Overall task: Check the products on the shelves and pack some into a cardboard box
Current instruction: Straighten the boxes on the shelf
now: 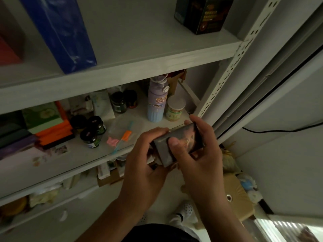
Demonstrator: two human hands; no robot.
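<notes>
Both my hands hold a small dark box (181, 142) with a printed picture on one face, in front of the middle shelf's (97, 154) edge. My left hand (145, 165) grips its left end from below, fingers curled over the top. My right hand (197, 154) grips its right side, thumb pressed on the grey face and fingers wrapped round the far edge. A cardboard box (239, 194) stands on the floor at the lower right, partly hidden by my right forearm.
The middle shelf carries several dark jars (90, 135), a lilac bottle (156, 103), a white-lidded tub (175, 109), an orange and green stack (50, 123) and a clear bag (122, 135). Above stand a blue pack (59, 32) and a black box (204, 14). A perforated upright (232, 62) runs at the right.
</notes>
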